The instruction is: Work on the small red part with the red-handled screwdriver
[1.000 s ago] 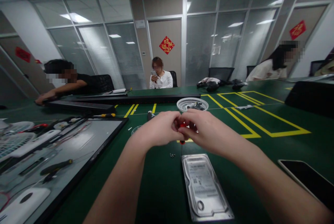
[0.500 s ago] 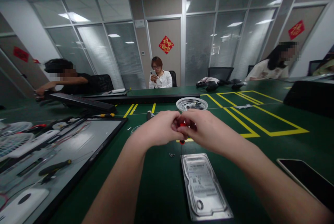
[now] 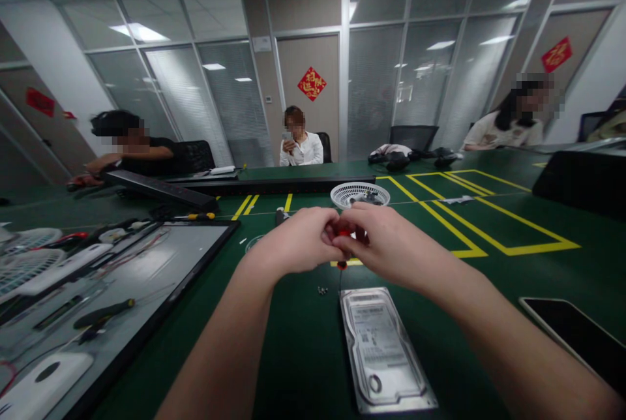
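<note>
The 2 bare hands meet at fingertip level above a silver, rectangular metal hard drive (image 3: 384, 348) with a printed label on its upper face. Both are grasping a slim screwdriver with a red and black handle (image 3: 342, 266): the right hand (image 3: 382, 237) pinches it between thumb and bent fingers, and the left hand (image 3: 307, 239) closes its curled fingers and thumb on it from the other side. Most of the handle is hidden by the fingers, so how the load is shared between the 2 hands cannot be told. The double grip probably serves to hold the thin shaft upright, since it runs almost straight down to the drive's far left corner; whether the tip sits in a screw head is too small to see.

The drive lies flat on the dark green tabletop (image 3: 303, 348), its label up, likely because that leaves the edges and corners within reach. Just beyond its left side is a small cluster of shiny metal bits (image 3: 322, 290), apparently screws, gathered close by, perhaps so that none roll off. A round white slotted plastic basket (image 3: 338, 199) holding dark pieces stands farther back, behind the hands. To the left lies a wide grey panel with a black frame (image 3: 163, 267), seemingly used as a tray for tools and parts.
</note>
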Demonstrator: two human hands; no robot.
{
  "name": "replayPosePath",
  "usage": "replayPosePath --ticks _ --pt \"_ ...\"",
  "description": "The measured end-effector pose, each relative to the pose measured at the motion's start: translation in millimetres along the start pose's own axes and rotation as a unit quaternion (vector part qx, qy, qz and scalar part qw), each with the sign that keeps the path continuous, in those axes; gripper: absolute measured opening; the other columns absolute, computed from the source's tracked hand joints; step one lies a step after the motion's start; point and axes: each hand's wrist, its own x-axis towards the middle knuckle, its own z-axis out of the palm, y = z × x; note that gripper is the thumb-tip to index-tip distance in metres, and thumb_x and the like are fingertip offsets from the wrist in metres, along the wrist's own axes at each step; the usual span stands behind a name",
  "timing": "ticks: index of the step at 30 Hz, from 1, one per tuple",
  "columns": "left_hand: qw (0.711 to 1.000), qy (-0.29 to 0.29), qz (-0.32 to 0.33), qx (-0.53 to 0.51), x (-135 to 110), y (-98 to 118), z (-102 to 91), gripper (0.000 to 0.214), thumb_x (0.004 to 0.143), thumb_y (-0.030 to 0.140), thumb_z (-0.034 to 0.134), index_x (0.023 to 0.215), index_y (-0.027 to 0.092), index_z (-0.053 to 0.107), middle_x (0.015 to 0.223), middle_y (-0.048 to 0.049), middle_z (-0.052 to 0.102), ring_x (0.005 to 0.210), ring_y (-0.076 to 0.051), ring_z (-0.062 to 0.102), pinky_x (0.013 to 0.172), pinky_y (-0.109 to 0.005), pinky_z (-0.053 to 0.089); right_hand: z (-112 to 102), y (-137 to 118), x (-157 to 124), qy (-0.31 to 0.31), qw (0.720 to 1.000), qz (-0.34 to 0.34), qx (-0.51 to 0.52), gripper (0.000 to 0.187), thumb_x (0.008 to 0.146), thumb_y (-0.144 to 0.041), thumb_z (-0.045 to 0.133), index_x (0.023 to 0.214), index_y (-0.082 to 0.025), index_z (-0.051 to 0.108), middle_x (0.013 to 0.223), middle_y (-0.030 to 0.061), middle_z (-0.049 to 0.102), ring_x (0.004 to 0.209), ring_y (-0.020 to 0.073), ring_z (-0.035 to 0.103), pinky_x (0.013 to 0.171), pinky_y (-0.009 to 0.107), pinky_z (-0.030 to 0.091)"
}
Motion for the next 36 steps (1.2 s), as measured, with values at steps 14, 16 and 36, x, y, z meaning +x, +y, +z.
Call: replayPosePath --ticks 14,16,36 --pt "0.999 -0.017 0.005 -0.033 -0.1 -2.2 -0.2 0.031 0.075 0.023 0.076 0.105 0.02 0.068 0.093 -0.0029 0.076 0.081 -0.021 0.071 0.067 -0.029 0.053 -1.6 -0.2 -0.6 -0.001 1.0 0.008 0.015 0.011 0.093 -0.013 0.067 0.098 -0.02 0.072 0.096 0.0046 0.071 0.086 0.0191 0.062 0.075 0.03 0.042" --pt "1.0 -0.012 0.008 -0.024 -2.7 1.3 -1.7 0.028 0.076 0.021 0.074 0.103 0.02 0.066 0.094 -0.0026 0.075 0.082 -0.02 0.071 0.067 -0.029 0.052 -1.1 0.0 -0.7 -0.002 1.0 -0.008 0.025 0.017 0.093 -0.009 0.064 0.102 -0.021 0.073 0.1 0.0053 0.07 0.091 0.0194 0.063 0.079 0.03 0.044" --pt "1.0 -0.003 -0.016 -0.003 -2.8 1.4 -3.7 0.036 0.071 0.029 0.081 0.104 0.019 0.068 0.09 -0.0019 0.074 0.08 -0.021 0.069 0.063 -0.028 0.05 0.2 -1.9 0.7 -0.008 1.0 -0.005 0.019 0.016 0.096 -0.011 0.063 0.096 -0.02 0.076 0.097 0.0059 0.07 0.086 0.0184 0.062 0.077 0.031 0.042"
